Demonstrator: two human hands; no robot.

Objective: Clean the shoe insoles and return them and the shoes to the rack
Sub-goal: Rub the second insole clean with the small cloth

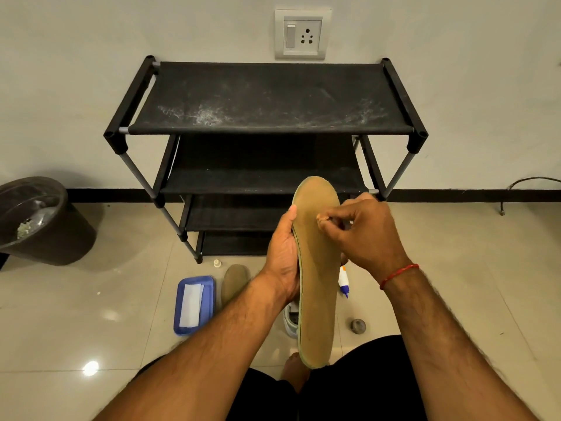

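I hold a tan insole [317, 287] upright in front of me, toe end up. My left hand [283, 256] grips its left edge at the middle, thumb along the rim. My right hand [361, 229] has its fingers curled and pinches something small and whitish against the insole's upper face; what it is I cannot tell. A second tan insole [234, 282] lies on the floor below the black shoe rack [267, 129], whose shelves hold nothing. A white shoe [290, 322] shows partly behind the held insole.
A blue tray [182, 302] with a white cloth lies on the tiled floor at the left. A small white-and-blue bottle [343, 282] and a little round grey object [358, 325] lie at the right. A dark bin [42, 220] stands at far left. A wall socket [303, 34] sits above the rack.
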